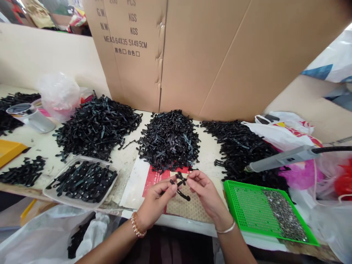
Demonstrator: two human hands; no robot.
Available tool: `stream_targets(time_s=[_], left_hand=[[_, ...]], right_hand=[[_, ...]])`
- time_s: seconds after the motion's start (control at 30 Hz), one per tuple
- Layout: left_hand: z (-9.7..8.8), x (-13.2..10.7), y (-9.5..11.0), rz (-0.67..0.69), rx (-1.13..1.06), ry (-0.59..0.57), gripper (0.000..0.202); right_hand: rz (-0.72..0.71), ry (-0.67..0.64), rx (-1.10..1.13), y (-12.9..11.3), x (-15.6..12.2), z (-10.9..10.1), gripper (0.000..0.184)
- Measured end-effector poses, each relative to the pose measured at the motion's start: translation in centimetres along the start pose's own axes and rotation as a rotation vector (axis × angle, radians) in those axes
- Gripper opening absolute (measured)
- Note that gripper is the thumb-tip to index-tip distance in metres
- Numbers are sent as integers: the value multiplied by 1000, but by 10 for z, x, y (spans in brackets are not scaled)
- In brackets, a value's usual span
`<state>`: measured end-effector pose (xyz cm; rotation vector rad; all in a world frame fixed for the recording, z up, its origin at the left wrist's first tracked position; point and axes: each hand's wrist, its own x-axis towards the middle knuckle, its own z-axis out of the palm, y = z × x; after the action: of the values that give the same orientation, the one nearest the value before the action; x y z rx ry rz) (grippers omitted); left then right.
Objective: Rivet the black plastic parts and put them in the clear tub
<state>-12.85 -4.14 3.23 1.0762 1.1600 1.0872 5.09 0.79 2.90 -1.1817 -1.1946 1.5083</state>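
Note:
My left hand [158,200] and my right hand [205,192] meet over the near edge of the table. Both pinch small black plastic strip parts [180,184] between the fingertips. One strip hangs down from the left fingers, and a cross-shaped piece sits where the two hands meet. Under the hands lies a beige honeycomb mat [189,209] on red and white paper. Just beyond the hands is the middle pile of black parts [170,139].
Two more black piles lie left [96,126] and right [242,146]. A clear tray of black strips [82,181] is at near left. A green tray with small metal pieces [264,211] is at near right, a grey handheld tool [283,158] above it. Cardboard boxes [209,55] stand behind.

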Motion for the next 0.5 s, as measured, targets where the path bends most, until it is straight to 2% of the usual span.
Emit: stream_targets(time_s=[0.1, 0.17, 0.33, 0.4, 0.5], left_hand=[[4, -5, 8, -27, 52, -26, 40], [6, -9, 10, -31, 85, -41, 40], [8, -16, 9, -32, 141, -52, 42], [8, -18, 11, -29, 166, -75, 42], [7, -22, 19, -8, 207, -169, 42]], right_hand=[[28, -36, 130, 2, -20, 19, 34], [37, -28, 178, 4, -26, 23, 34], [70, 3, 225, 10, -34, 14, 34], [114, -58, 259, 11, -35, 8, 32], [216, -177, 278, 6, -36, -1, 36]])
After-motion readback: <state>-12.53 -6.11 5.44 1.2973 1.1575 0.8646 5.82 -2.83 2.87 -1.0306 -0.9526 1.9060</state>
